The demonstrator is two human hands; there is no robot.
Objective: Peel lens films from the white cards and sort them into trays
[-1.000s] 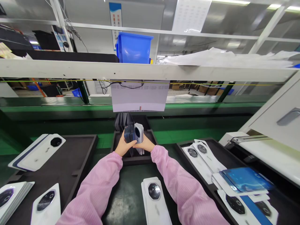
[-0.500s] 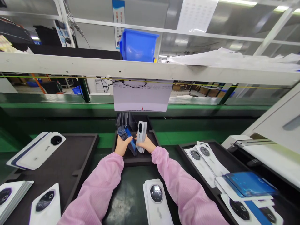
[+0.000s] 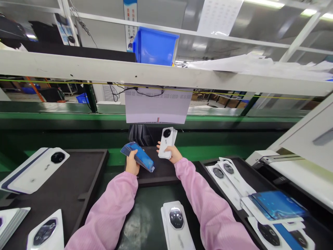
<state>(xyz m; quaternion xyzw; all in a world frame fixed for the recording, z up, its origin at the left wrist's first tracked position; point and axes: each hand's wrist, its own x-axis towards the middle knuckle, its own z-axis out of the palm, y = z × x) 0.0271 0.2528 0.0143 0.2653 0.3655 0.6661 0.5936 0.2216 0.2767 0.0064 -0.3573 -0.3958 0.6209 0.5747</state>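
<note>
My left hand [image 3: 132,164] grips a fanned stack of thin blue phone-sized panels [image 3: 142,157], tilted, with the thumb on top. To its right, my right hand [image 3: 175,155] holds a small stack of white phone back covers [image 3: 165,143]; the front one shows a round black camera area. Both stacks are above a dark tray [image 3: 158,180]. Several dark panels [image 3: 142,134] stand on edge at the back of that tray. Nearer to me, between my forearms, more white phone back covers [image 3: 179,225] lie on the green surface.
A dark tray [image 3: 75,180] with white covers stands at the left. Another tray [image 3: 244,170] at the right holds white covers and blue panels [image 3: 278,205]. A white machine [image 3: 309,139] borders the right side. Overhead, a shelf beam [image 3: 104,67] carries a blue bin [image 3: 156,47].
My hands have moved apart. The white covers have gone up and right, with their faces turned more towards me. The blue stack has tipped over leftward, showing its broad blue face.
</note>
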